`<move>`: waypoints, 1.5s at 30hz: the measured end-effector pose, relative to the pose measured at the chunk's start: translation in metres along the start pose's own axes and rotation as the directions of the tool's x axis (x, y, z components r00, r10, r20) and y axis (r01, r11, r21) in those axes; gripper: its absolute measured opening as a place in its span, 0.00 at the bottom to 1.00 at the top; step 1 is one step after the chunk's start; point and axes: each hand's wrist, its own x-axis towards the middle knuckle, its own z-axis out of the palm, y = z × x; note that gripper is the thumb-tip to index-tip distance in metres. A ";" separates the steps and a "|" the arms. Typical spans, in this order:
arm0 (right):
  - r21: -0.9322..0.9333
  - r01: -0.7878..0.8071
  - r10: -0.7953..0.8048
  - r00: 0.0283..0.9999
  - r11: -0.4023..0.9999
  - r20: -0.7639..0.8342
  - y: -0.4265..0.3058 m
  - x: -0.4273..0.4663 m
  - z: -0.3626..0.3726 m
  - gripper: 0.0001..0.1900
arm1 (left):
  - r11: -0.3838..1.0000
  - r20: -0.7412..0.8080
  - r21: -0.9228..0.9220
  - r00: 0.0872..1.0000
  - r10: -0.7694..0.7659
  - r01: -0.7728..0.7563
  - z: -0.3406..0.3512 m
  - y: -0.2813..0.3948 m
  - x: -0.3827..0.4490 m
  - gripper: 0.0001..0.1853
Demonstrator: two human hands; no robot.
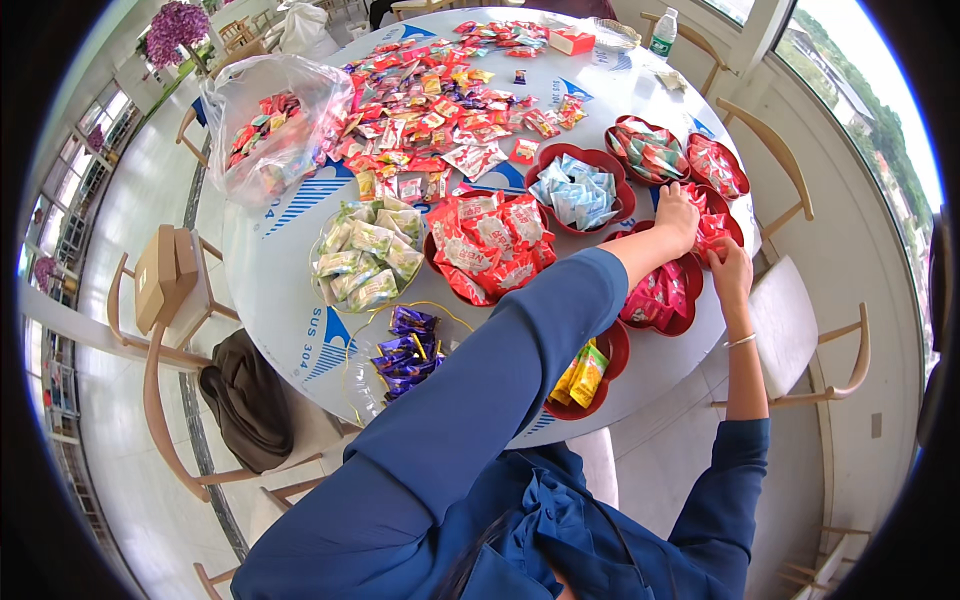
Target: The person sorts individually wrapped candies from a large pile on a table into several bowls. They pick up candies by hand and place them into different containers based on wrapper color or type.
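Note:
My left hand [677,218] reaches across to the far edge of a red flower-shaped bowl of red-wrapped sweets [709,219]. My right hand [730,271] is at the near side of the same bowl, its fingertips at a red wrapper. Whether either hand grips a sweet cannot be made out. Just below lies a bowl of dark pink packets [660,296]. Beyond my hands stand bowls of green-and-red sweets [649,150], pink-and-white sweets [712,166] and light blue packets [576,191].
Mixed wrapped sweets [442,105] cover the round table's far side, beside a clear plastic bag [277,124]. Nearer stand bowls of red packets [491,244], pale green packets [369,251], purple sweets [405,352] and yellow packets [581,375]. A water bottle [664,34] and chairs [780,322] stand around.

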 end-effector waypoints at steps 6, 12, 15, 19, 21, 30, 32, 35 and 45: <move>0.050 -0.039 0.036 0.998 0.998 0.043 -0.021 0.004 -0.003 0.08 | 0.995 -0.074 -0.060 0.994 0.081 -0.086 -0.017 -0.035 -0.008 0.13; 0.071 -0.023 0.022 1.000 0.997 0.006 -0.028 -0.003 -0.004 0.08 | 0.949 -0.166 -0.205 0.964 0.207 -0.240 -0.095 -0.121 -0.051 0.06; 0.014 0.018 -0.018 0.999 1.000 -0.033 -0.026 -0.005 -0.004 0.09 | 0.931 -0.225 -0.249 0.951 0.214 -0.268 -0.124 -0.197 -0.084 0.08; -0.031 -0.026 0.026 1.000 0.999 0.000 -0.032 -0.005 -0.012 0.11 | 0.941 -0.132 -0.336 0.991 -0.008 -0.038 -0.177 -0.308 -0.147 0.11; -0.038 -0.022 0.023 1.000 0.999 0.009 -0.044 0.002 -0.015 0.13 | 0.877 -0.015 -0.450 0.980 -0.196 0.169 -0.187 -0.373 -0.190 0.13; 0.218 0.364 -0.378 0.925 0.906 0.028 -0.149 0.041 -0.009 0.13 | 0.510 0.076 -0.660 0.724 -0.686 0.552 -0.167 -0.474 -0.333 0.12; 0.333 0.456 -0.512 0.853 0.825 0.100 -0.189 0.050 0.001 0.11 | 0.494 0.055 -0.712 0.741 -0.670 0.499 -0.153 -0.480 -0.346 0.12; 0.477 0.494 -0.648 0.724 0.726 0.236 -0.240 0.062 0.025 0.09 | 0.474 0.007 -0.773 0.752 -0.659 0.421 -0.138 -0.481 -0.350 0.10; 0.616 0.600 -0.852 0.259 0.511 0.455 -0.347 0.099 0.139 0.12 | 0.510 -0.143 -0.785 0.697 -0.702 0.352 -0.099 -0.471 -0.354 0.05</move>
